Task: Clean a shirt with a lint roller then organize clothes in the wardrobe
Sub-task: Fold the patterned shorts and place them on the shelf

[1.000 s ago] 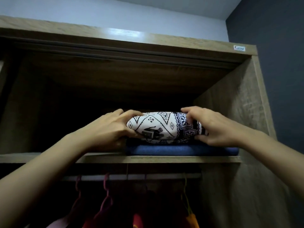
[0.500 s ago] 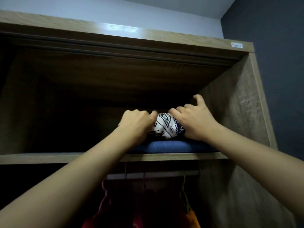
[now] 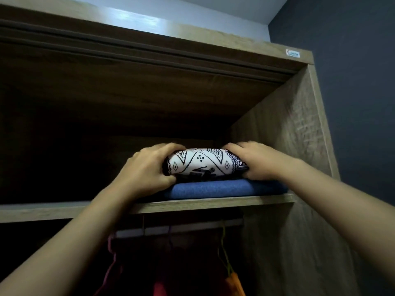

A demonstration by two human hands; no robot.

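A dark wall (image 3: 352, 92) stands beside a pale wall (image 3: 213, 20).

We see a folded black-and-white patterned garment (image 3: 203, 162) lying atop a folded blue garment (image 3: 213, 189) at the three o'clock end of the wardrobe shelf (image 3: 213, 202).

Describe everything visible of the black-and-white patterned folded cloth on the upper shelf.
White soft-looking folded cloth with black geometric print: zigzags, diamonds, a four-dot motif, denser bands at its right end. Folded thick, edges rounded, it lies flat on a blue folded cloth on the wooden upper shelf, near the right wall. The left hand grips its left end, the right hand its right end. Its back is hidden.
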